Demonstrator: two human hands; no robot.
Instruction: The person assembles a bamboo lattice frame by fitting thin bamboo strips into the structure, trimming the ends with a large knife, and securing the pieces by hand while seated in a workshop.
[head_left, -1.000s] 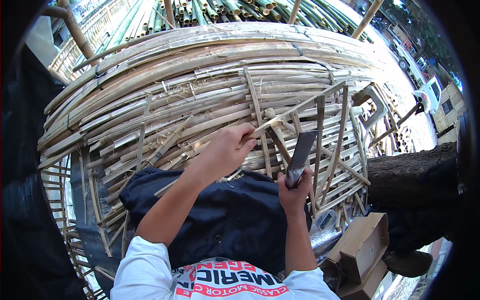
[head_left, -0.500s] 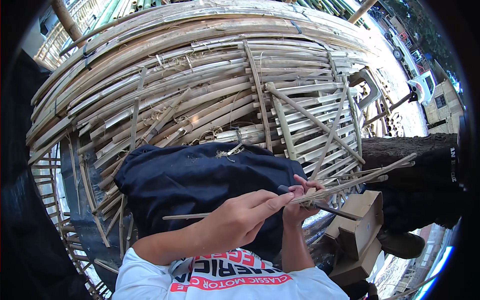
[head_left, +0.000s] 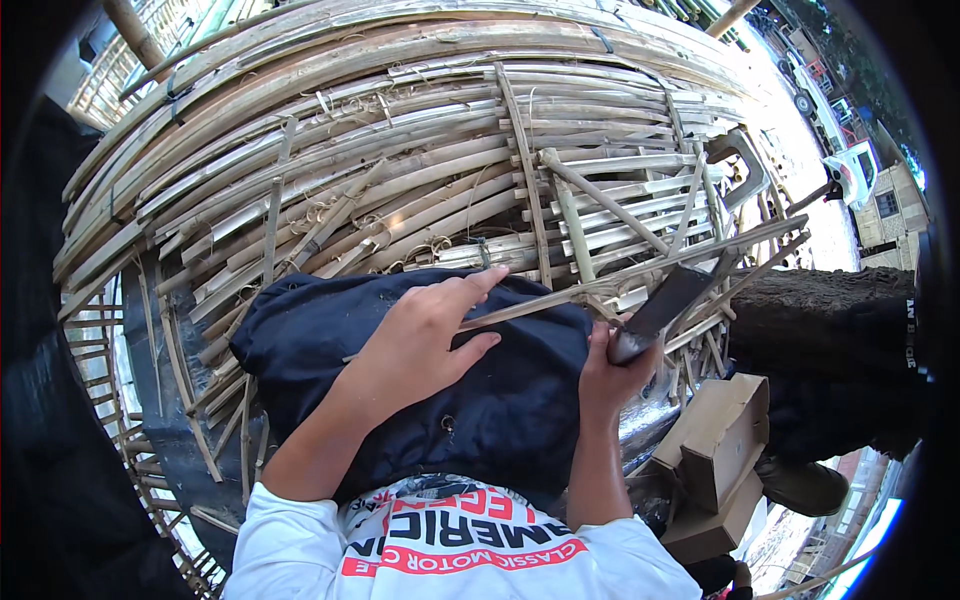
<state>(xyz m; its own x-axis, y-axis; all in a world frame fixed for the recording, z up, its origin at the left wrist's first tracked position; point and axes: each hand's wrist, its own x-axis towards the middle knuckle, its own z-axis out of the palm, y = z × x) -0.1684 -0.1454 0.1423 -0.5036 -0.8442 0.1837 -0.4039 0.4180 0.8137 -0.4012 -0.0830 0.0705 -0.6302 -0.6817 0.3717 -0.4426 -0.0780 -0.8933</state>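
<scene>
My left hand (head_left: 425, 335) is palm down above the dark blue cloth (head_left: 520, 400) over my lap, thumb and fingers apart. A long thin bamboo strip (head_left: 540, 303) passes beneath it, slanting up to the right. To the right, my right hand (head_left: 618, 378) is closed round a knife (head_left: 665, 305) with a broad dark blade; its handle is mostly hidden in the fist. More narrow bamboo strips (head_left: 765, 262) stick out behind the blade. Whether the right fingers also grip these strips, I cannot tell.
Split bamboo slats (head_left: 400, 140) lie in a large stack in front. A slatted bamboo frame (head_left: 572, 235) leans on its right part. An open cardboard box (head_left: 715, 445) stands at my right, below a thick log (head_left: 820, 310). A parked truck (head_left: 850, 175) is farther off.
My left hand has left the strips near my right hand and moved left, its fingers opening. The knife has swung upward in my right hand, and the strips have shifted up.
</scene>
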